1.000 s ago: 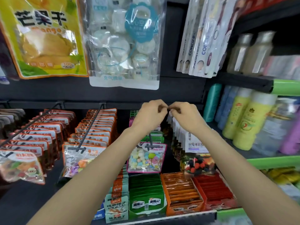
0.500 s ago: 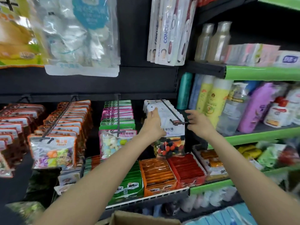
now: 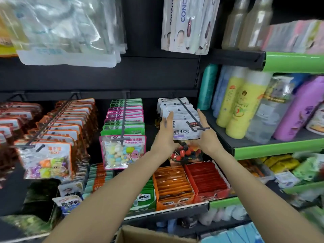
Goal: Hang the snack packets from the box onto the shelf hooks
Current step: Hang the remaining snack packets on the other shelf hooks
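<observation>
A row of white berry-candy packets [image 3: 182, 132] hangs on a black shelf hook [image 3: 190, 116] at centre right. My left hand [image 3: 165, 135] lies flat against the left side of the row, fingers straight. On the row's right side my right hand [image 3: 206, 135] presses with straight fingers. The front packet sits between my palms, with its berry picture [image 3: 185, 153] showing below them. A corner of the cardboard box [image 3: 140, 234] shows at the bottom edge.
Other hooks to the left carry pink-and-green candy packets [image 3: 122, 151] and orange-edged sugar packets [image 3: 45, 158]. Below stand orange [image 3: 173, 186] and red [image 3: 206, 179] display boxes. Bottles [image 3: 245, 106] fill the green-edged shelf on the right. Big bags [image 3: 66, 32] hang above.
My hands left the hook's tip and spread to either side of the white packet row. The view shifted right and down, so the box corner shows.
</observation>
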